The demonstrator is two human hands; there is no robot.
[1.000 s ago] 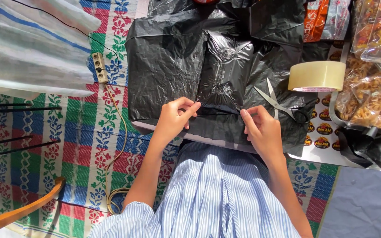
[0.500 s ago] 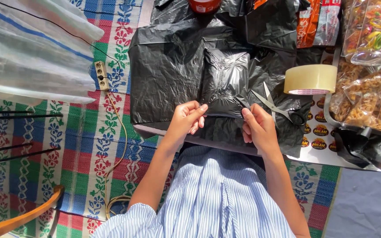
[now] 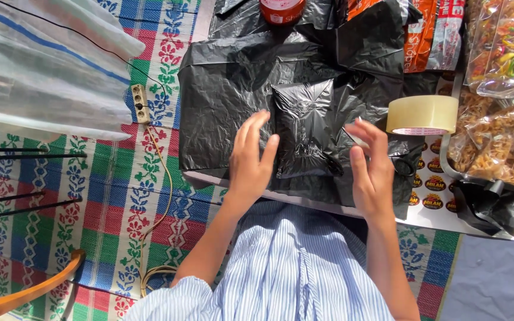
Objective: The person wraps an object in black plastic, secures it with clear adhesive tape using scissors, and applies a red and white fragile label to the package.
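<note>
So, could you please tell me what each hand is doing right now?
Left hand: open, holding nothing, beside the black parcel.
Right hand: open, holding nothing, on the parcel's other side.

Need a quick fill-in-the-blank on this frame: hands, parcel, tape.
1. The parcel between the hands is wrapped in ____ plastic.
2. The tape roll lies nearest the ____ hand.
3. The left hand has its fingers ____, gripping nothing.
4. The floor mat has a ____ pattern.

Missing words: black; right; open; floral
</note>
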